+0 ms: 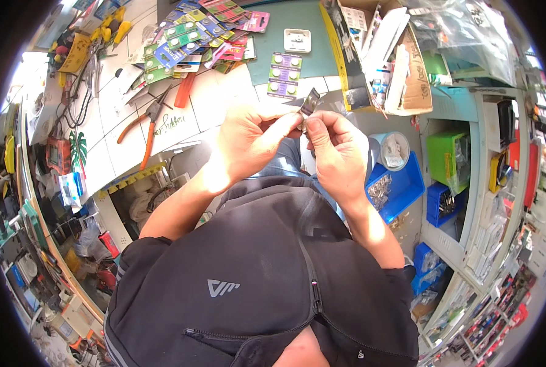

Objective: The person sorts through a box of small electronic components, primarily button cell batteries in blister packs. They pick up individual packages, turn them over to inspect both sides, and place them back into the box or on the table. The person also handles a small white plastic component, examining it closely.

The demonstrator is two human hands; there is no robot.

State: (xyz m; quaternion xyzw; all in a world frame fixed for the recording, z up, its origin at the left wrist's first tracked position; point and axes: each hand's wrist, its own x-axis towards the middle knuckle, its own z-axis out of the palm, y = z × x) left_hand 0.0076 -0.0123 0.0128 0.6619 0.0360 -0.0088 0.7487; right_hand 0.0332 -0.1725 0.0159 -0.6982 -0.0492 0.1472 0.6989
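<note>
Upper centre: left hand (253, 137) and right hand (339, 150) together, fingertips pinching small dark part (310, 103). Pliers (146, 124), upper left.

small dark piece (310, 103) | narrow, strip-like, glossy, with pale glints on its face | stands up, leaning slightly rightward | top end sticks out free just beyond the left fingers (282, 128) and right fingers (319, 133) | lower part pinched between them, mostly hidden

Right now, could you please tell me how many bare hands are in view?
2: the left hand and the right hand, close together at a small dark piece. No others show.
</note>
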